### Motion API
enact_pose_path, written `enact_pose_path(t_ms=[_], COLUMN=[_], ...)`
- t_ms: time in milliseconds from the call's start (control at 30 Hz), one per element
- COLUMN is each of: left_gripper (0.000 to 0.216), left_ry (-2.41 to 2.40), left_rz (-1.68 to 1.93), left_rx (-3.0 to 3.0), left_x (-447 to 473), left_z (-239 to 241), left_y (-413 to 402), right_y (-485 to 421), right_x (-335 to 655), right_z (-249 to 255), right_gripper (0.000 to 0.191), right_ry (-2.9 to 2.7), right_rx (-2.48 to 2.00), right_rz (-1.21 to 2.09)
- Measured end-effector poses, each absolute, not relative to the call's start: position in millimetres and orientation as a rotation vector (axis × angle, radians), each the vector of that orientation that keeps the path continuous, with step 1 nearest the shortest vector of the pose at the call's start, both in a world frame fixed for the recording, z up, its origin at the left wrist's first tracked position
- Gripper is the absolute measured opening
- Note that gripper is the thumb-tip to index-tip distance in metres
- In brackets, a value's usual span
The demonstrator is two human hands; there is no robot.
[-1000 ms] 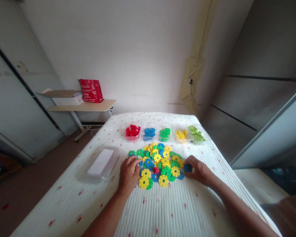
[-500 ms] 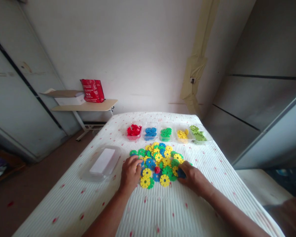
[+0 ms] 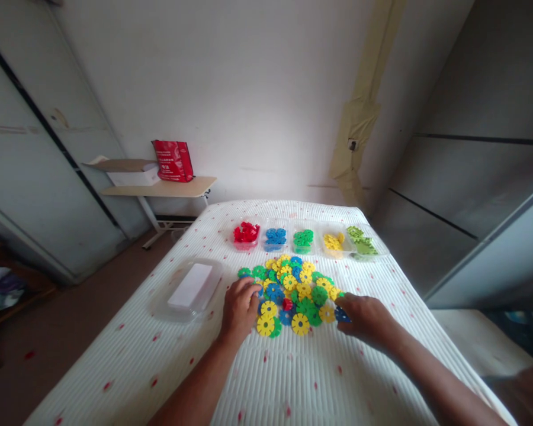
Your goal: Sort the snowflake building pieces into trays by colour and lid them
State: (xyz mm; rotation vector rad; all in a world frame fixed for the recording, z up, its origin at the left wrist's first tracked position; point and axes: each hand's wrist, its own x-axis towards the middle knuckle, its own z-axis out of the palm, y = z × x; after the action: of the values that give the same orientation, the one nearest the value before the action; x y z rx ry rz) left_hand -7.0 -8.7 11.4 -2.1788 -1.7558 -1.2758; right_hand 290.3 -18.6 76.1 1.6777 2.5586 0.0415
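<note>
A loose pile of notched plastic snowflake discs (image 3: 290, 282) in yellow, green and blue lies on the table. At its left edge my left hand (image 3: 240, 307) is curled, with a blue disc (image 3: 260, 291) at the fingertips, partly hidden by them. My right hand (image 3: 368, 317) is at the right edge, its fingers closed on another blue disc (image 3: 342, 315). A yellow disc (image 3: 326, 314) lies just left of that one. Between the hands, a small red piece (image 3: 288, 304) sits among the discs.
Behind the pile stand clear tubs of red pieces (image 3: 246, 232), blue discs (image 3: 275, 238), green discs (image 3: 303, 239), yellow discs (image 3: 334, 241) and light green pieces (image 3: 361, 241). A clear lid (image 3: 189, 290) with a white label lies left. A red bag (image 3: 173, 161) stands on a side table.
My right hand has moved a little to the right with the blue disc, away from the pile. The nearby yellow disc has shifted right too. My left hand stays about where it was.
</note>
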Motion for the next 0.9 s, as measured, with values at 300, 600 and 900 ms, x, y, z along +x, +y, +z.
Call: enact_pose_path(t_ms=[300,600,900], left_gripper=[0.021,0.02,0.02], left_ry=[-1.764,-1.761,-1.754], left_rz=[-1.283,-1.266,-1.267], left_rx=[-2.172,-2.182,-2.193], left_x=[-7.3,-6.8,-8.0], left_z=[10.3,11.3,10.8], left_y=[-9.3,-9.3,-9.5], right_y=[-14.0,-35.2,1.6], right_x=[299.3,251.4,273.2], right_z=[87.1,80.8,61.9], right_gripper=[0.02,0.031,0.037], right_ry=[2.59,2.895,2.699], right_rx=[1.737,1.271,1.637], right_rz=[-0.08,-0.281,0.068])
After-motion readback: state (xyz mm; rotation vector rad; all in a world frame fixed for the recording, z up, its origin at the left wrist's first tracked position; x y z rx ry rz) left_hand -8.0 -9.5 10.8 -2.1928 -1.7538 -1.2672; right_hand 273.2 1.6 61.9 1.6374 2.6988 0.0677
